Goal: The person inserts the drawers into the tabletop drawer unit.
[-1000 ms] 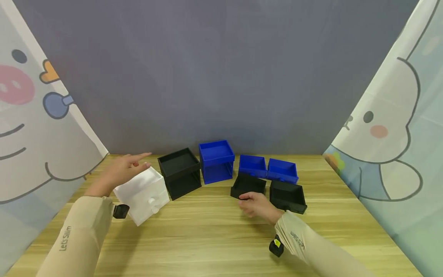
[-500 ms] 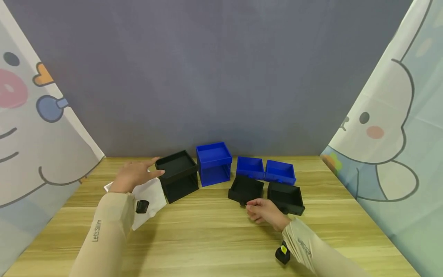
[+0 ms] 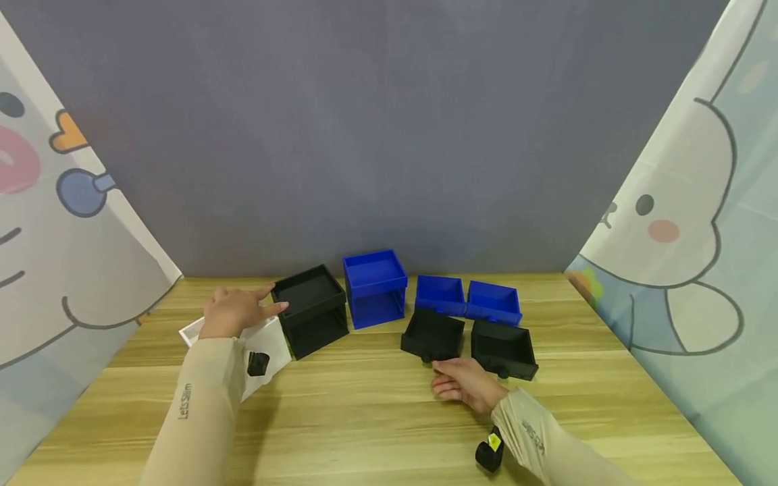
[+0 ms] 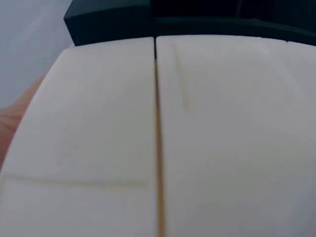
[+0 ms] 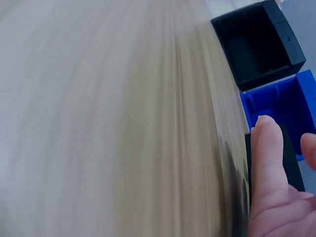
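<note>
The black drawer (image 3: 433, 333) stands upright on the wood-grain table (image 3: 340, 418), right of centre and just left of a second black drawer (image 3: 502, 347). It is matt, open-topped and shallow, with plain walls and a round knob (image 3: 427, 358). The knobbed front faces the person. As seen, its longer axis runs left to right, the right end slightly farther away at the back.

The right hand (image 3: 464, 381) is at the knob; its thumb and a finger are apart, and contact with the knob cannot be confirmed.

The black cabinet (image 3: 308, 293) stands left of centre, beside the blue cabinet (image 3: 375, 270). Its top is a rimmed tray; its open front faces the person and somewhat right. The left hand (image 3: 234, 312) has thumb and index finger spread at its left rim, above the white cabinet (image 3: 267, 347).

Two blue drawers, the left one (image 3: 440, 293) and the right one (image 3: 494, 302), lie behind the black pair.

Lettering on the left sleeve (image 3: 191, 412) appears to read "Lets Slim"; similar print on the right sleeve (image 3: 537, 428) is less legible.
</note>
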### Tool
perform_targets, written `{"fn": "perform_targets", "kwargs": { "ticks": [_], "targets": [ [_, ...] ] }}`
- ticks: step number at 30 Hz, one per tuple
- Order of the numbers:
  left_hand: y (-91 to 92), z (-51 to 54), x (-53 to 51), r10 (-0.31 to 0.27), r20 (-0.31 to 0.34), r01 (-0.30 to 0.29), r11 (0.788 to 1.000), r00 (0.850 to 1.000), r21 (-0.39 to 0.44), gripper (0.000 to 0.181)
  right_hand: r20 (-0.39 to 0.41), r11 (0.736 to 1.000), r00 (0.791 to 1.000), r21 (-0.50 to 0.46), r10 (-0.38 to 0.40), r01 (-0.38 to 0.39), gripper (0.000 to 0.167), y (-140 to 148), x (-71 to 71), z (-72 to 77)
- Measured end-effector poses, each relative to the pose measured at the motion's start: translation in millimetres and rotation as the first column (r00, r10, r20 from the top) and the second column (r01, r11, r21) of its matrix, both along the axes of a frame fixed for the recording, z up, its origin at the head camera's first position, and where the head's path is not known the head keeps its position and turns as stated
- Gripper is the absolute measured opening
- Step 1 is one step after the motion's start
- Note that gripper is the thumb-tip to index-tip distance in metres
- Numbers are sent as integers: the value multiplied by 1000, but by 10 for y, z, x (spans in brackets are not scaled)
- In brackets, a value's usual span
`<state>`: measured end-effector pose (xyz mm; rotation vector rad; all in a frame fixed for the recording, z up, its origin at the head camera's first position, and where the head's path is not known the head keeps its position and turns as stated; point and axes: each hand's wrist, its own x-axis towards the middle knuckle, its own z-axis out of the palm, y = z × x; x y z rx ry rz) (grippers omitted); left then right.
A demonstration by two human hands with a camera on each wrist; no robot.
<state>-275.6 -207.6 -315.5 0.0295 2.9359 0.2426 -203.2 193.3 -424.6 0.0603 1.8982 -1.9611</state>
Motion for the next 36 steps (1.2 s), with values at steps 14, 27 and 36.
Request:
{"fn": "perform_targets", "kwargs": {
  "ticks": [14,27,36],
  "targets": [
    [198,88,17,15,-76,-17,1000,997,-23,82,109,970,985,-190,-132,151,24,-185,-113,-51],
    [99,-19,69,-41,-99,40,999,994,-16,94,104,973,976,-109,-193,204,21,-144,-183,-59],
    [67,-57,118,-45,-104,43,999,994,-28,103,72,990,993,-96,-94,101,23,-113,-108,-40]
  ]
}}
